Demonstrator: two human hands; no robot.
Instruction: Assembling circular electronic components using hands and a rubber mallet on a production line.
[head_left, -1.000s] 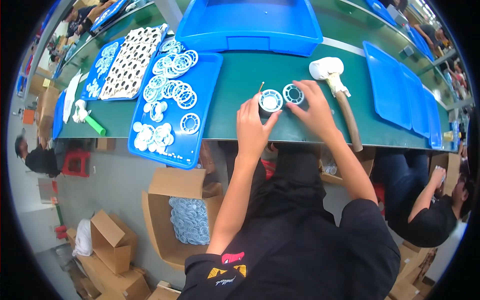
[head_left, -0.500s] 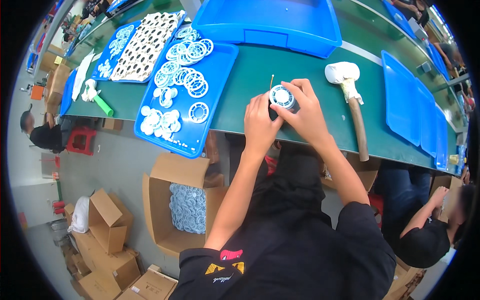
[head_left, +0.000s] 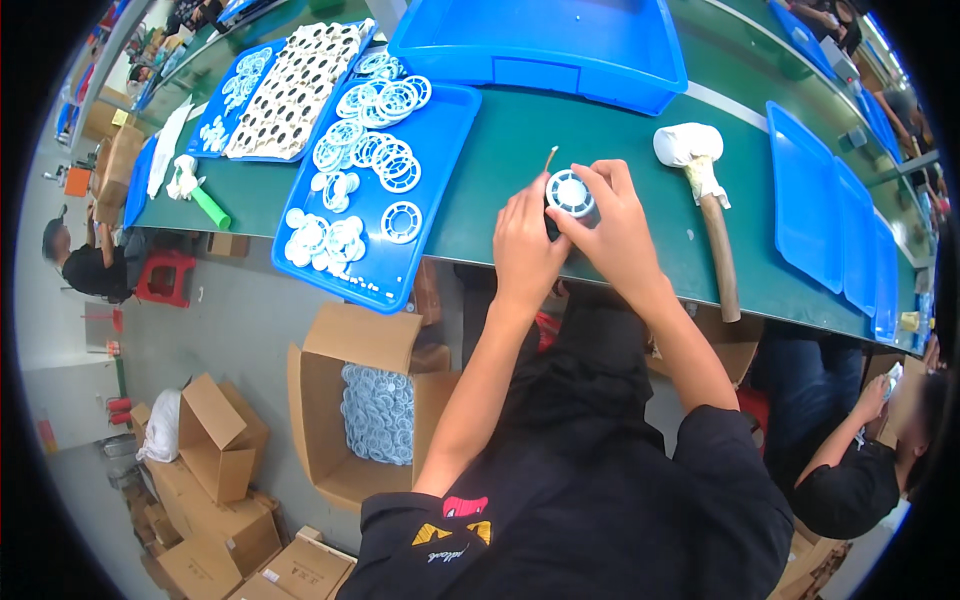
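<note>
My left hand (head_left: 527, 243) and my right hand (head_left: 618, 225) are both closed around a round, dark-sided part with a white slotted cap (head_left: 571, 191), held over the near side of the green table. The cap faces up, and a thin wire (head_left: 552, 155) sticks out behind it. Fingers hide most of the part's sides. To the left, a blue tray (head_left: 438, 190) bears several white ring-shaped pieces (head_left: 402, 222) and smaller white discs (head_left: 300, 245). A mallet (head_left: 716, 225) with a white wrapped head and wooden handle lies to the right of my hands.
A large blue bin (head_left: 535, 75) stands at the back. Farther left, a cream tray with dark round holes (head_left: 295, 95) lies beside a green-handled tool (head_left: 212, 208). Stacked blue trays (head_left: 805, 210) lie right. Below the table's left edge stands a carton (head_left: 318, 430) of rings; a co-worker (head_left: 850, 480) sits right.
Both hands keep their hold on the capped part, which seems slightly turned or tilted. The co-worker at the right now has a light-coloured item in the raised hand.
</note>
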